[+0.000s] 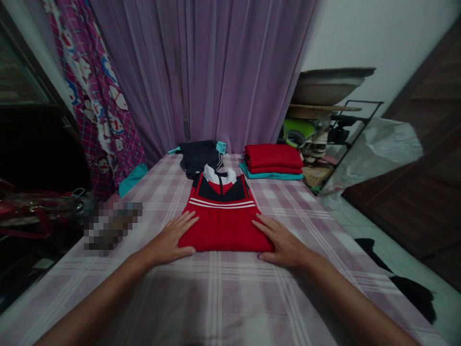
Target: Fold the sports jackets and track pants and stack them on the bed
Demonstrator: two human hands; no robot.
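Head view shows me a folded red shirt with white stripes and a dark collar (224,226) lying in the middle of a pink and white checked sheet (216,298). I see the left hand (169,240) lying flat at the shirt's left edge, fingers spread, with the fingertips on the red cloth. The right hand (283,242) lies flat at the shirt's right edge the same way. Each grip is released; the hands press down and clasp nothing. Just behind the shirt, touching its collar end, sits a loose dark pile of clothes (200,156). Beside that, to the right, is a neat stack of folded red clothes (272,157) on top of a folded teal one (270,175). A long purple curtain (201,72) hangs behind it all
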